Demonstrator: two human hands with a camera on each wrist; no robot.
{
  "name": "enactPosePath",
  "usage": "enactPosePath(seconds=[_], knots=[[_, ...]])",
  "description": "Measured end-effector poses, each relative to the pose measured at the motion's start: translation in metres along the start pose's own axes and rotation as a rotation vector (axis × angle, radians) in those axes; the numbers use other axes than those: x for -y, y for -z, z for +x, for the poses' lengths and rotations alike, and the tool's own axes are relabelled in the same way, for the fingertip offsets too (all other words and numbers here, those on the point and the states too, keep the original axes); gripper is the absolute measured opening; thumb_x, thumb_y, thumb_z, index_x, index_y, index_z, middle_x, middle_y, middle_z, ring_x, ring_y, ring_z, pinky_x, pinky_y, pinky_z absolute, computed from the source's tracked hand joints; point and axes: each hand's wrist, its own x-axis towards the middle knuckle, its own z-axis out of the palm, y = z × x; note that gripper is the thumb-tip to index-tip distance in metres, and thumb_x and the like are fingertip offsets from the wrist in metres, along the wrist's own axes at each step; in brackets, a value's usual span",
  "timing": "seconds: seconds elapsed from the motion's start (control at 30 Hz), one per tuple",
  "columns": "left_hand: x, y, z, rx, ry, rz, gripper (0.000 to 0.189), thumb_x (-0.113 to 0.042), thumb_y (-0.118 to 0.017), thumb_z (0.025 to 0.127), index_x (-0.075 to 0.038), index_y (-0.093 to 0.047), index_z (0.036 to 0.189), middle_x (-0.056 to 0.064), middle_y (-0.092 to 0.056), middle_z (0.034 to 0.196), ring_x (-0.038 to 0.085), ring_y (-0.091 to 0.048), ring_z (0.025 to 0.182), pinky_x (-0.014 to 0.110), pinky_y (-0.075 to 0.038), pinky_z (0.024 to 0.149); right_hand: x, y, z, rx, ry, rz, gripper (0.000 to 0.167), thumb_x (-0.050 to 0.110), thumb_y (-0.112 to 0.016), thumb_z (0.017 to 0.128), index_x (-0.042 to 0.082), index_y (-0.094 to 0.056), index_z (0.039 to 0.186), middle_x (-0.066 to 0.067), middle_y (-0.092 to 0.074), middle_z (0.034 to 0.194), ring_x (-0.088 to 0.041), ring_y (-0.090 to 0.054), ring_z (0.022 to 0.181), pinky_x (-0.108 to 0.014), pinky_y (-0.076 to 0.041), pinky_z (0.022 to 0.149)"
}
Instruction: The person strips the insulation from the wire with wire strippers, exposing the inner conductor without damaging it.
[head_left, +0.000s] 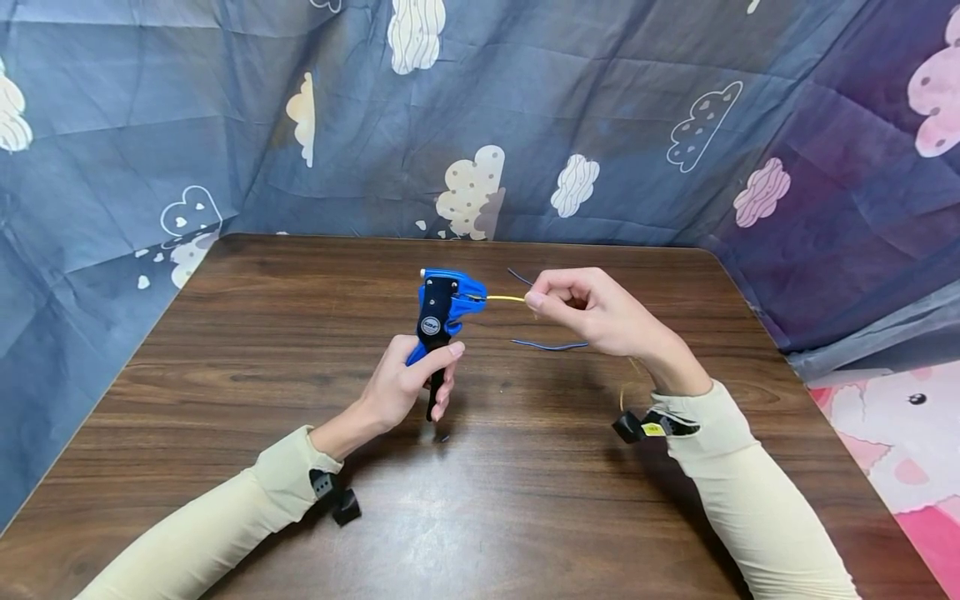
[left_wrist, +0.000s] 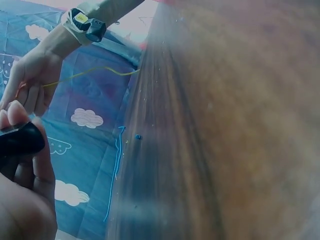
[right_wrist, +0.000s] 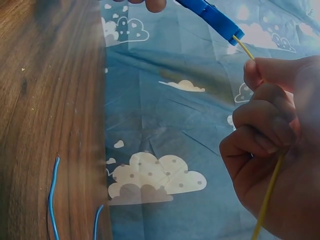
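Note:
My left hand [head_left: 405, 383] grips the handles of a blue and black wire stripper [head_left: 437, 312], held up over the table with its nose to the right. Between the thumb and index finger of my right hand [head_left: 603, 317] is a yellow wire [head_left: 506, 298], pinched close to the tool. The wire's end runs into the nose of the stripper [right_wrist: 212, 19], as the right wrist view also shows. From that hand the rest of the yellow wire [left_wrist: 100, 69] trails back toward the table in the left wrist view. In that view only a black handle end [left_wrist: 22, 141] of the tool appears.
Two blue wires lie on the brown wooden table [head_left: 480, 517]: one [head_left: 551, 346] below my right hand, another [head_left: 519, 275] behind it, partly hidden. Small scraps, including a blue bit [left_wrist: 138, 136], are scattered there. A cloud-patterned curtain [head_left: 360, 167] hangs behind the table.

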Motion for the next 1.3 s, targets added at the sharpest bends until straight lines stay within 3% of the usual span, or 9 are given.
enactPosePath(seconds=[0.37,0.6,0.87,0.97,1.1,1.3], knots=[[0.000,-0.002,-0.003,-0.073,0.032,-0.057,0.053,-0.029,-0.060,0.110,0.004,-0.050,0.071,0.006,-0.052,0.050,0.017,-0.048,0.033,0.038,-0.046,0.031,0.000,-0.011,0.002,-0.002,0.005,0.021,0.016,0.014,-0.066,0.109,0.021,-0.071,0.096,0.004,-0.038,0.063,-0.015,-0.033,0.057,-0.032,-0.028,0.053],[0.003,-0.003,-0.004,-0.132,0.056,-0.105,0.039,-0.012,-0.056,0.103,0.001,-0.048,0.066,0.001,-0.046,0.046,0.013,-0.042,0.030,0.030,-0.036,0.028,0.002,-0.018,0.003,-0.028,0.050,0.029,0.017,0.012,-0.065,0.108,0.021,-0.072,0.096,0.002,-0.038,0.062,-0.015,-0.032,0.055,-0.033,-0.027,0.052],[0.002,-0.004,-0.004,-0.171,0.085,-0.147,0.034,-0.010,-0.055,0.098,-0.003,-0.045,0.066,0.000,-0.042,0.043,0.013,-0.035,0.029,0.029,-0.028,0.027,0.001,-0.023,0.003,-0.071,0.073,0.016,0.016,0.012,-0.065,0.109,0.021,-0.072,0.096,0.003,-0.035,0.062,-0.014,-0.029,0.054,-0.031,-0.023,0.051],[0.003,-0.005,-0.002,-0.173,0.090,-0.162,0.035,-0.010,-0.056,0.098,-0.004,-0.045,0.066,-0.001,-0.042,0.043,0.013,-0.035,0.030,0.028,-0.028,0.028,0.000,-0.023,0.003,-0.080,0.068,0.007,0.016,0.013,-0.065,0.109,0.021,-0.072,0.097,0.003,-0.035,0.062,-0.013,-0.030,0.054,-0.032,-0.022,0.050],[0.005,-0.004,0.000,-0.167,0.070,-0.113,0.044,-0.014,-0.060,0.102,-0.002,-0.047,0.062,0.000,-0.044,0.044,0.013,-0.039,0.030,0.029,-0.033,0.029,-0.003,-0.023,0.004,-0.091,0.055,-0.002,0.015,0.015,-0.065,0.110,0.022,-0.072,0.098,0.003,-0.036,0.061,-0.013,-0.030,0.053,-0.032,-0.022,0.048],[0.003,0.000,-0.001,-0.100,0.042,-0.066,0.054,-0.026,-0.065,0.107,0.003,-0.052,0.064,0.007,-0.052,0.048,0.019,-0.049,0.033,0.039,-0.047,0.035,-0.003,-0.022,0.005,-0.096,0.038,-0.022,0.014,0.017,-0.066,0.110,0.023,-0.073,0.099,0.004,-0.038,0.061,-0.013,-0.033,0.053,-0.032,-0.025,0.047]])
